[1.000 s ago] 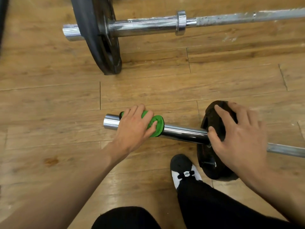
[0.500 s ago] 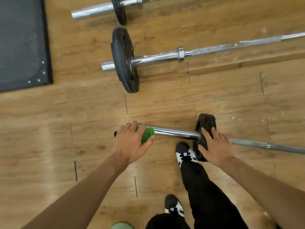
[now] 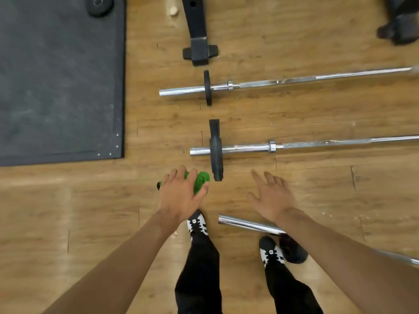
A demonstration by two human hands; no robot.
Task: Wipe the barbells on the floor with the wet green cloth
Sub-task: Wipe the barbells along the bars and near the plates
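My left hand [image 3: 181,196] grips the bunched green cloth [image 3: 200,181] above the wooden floor, clear of every bar. My right hand [image 3: 269,196] hangs in the air with straight, spread fingers and holds nothing. The nearest barbell [image 3: 247,224] lies by my feet; its chrome sleeve end shows and its black plate [image 3: 293,250] sits under my right forearm. A second barbell [image 3: 317,143] with a black plate [image 3: 215,150] lies just beyond my hands. A third barbell [image 3: 283,83] with a small plate lies farther away.
A dark rubber mat [image 3: 59,82] covers the floor at the left. A black equipment leg [image 3: 198,37] stands at the top centre and another dark base [image 3: 399,26] at the top right. My two shoes [image 3: 197,224] stand on the wooden floor beside the nearest bar.
The view has risen well above the floor. My left hand lifted the cloth off the nearest bar's sleeve. My right hand let go of that bar's plate and opened.
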